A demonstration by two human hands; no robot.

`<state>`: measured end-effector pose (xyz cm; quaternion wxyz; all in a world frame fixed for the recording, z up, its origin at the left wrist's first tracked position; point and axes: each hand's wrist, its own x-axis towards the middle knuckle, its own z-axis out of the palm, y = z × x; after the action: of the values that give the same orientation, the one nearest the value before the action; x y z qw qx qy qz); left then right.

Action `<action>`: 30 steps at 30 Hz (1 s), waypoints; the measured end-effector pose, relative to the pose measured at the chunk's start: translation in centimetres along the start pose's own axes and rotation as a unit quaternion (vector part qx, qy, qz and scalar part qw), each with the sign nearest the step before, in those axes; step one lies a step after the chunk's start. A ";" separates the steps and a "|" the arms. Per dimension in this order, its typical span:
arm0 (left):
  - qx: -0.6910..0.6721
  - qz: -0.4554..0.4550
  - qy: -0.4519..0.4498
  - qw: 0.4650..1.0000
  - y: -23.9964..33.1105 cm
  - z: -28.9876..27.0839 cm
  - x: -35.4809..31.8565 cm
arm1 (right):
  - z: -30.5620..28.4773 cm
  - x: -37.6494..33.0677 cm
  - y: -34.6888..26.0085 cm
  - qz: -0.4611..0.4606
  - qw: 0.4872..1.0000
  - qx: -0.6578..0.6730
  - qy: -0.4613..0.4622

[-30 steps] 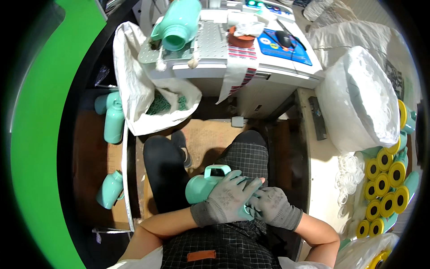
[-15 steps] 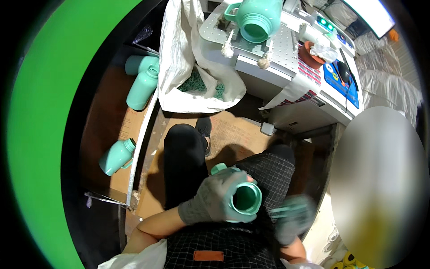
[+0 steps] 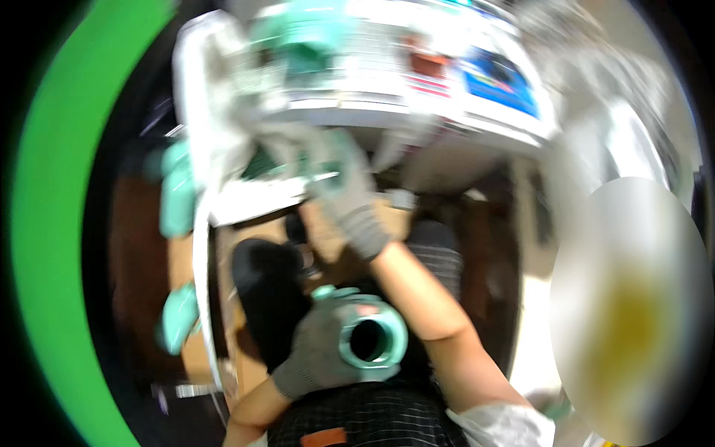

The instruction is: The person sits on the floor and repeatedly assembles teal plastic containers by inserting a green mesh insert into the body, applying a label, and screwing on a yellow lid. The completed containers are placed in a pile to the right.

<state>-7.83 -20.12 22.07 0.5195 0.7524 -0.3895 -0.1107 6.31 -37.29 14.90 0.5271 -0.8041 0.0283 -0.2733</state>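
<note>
Where the right hand [image 3: 344,182] is now: up and away from the lap, at the mouth of the white sack [image 3: 211,104], below the front edge of the table [image 3: 335,117]; half a second ago it is a blur to the right of the bottle, with a teal piece at it.
Right-hand fingers: badly smeared by motion; a green patch shows against the glove, but I cannot tell whether they grasp it, or whether it belongs to the green scraps [image 3: 261,165] in the sack.
Teal bottle [image 3: 397,334]: over the lap, just above the black checked apron [image 3: 372,410], its uncovered mouth turned up toward the camera.
Left hand [image 3: 316,349]: stays with the bottle, its fingers wrapped around the upper part below the rim.
What the change means: the two hands no longer meet at the bottle, as they do a second ago; the left appears to do all the holding, leaving the right free for the sack.
Other bottles: one [image 3: 309,33] stays on the table; others, such as the low one [image 3: 179,316], stay in the side bin to the left.
View: swings back to face the table more squarely, and blurs.
</note>
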 end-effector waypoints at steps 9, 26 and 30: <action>-0.054 0.035 -0.162 0.985 0.1 -0.9 5.8 | -24.2 -20.9 2.8 0.172 0.942 -0.141 0.253; 0.117 0.083 -0.239 0.960 1.4 3.3 7.3 | -49.3 -30.4 6.5 0.277 0.715 -0.582 0.270; 0.103 0.102 -0.125 0.981 0.2 5.3 5.0 | -40.6 -24.5 1.9 0.261 0.849 -0.347 0.301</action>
<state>-7.57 -27.36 21.14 0.3949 0.7386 -0.5355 -0.1089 -33.12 -63.76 15.14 0.2313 -0.7762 0.4874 -0.3264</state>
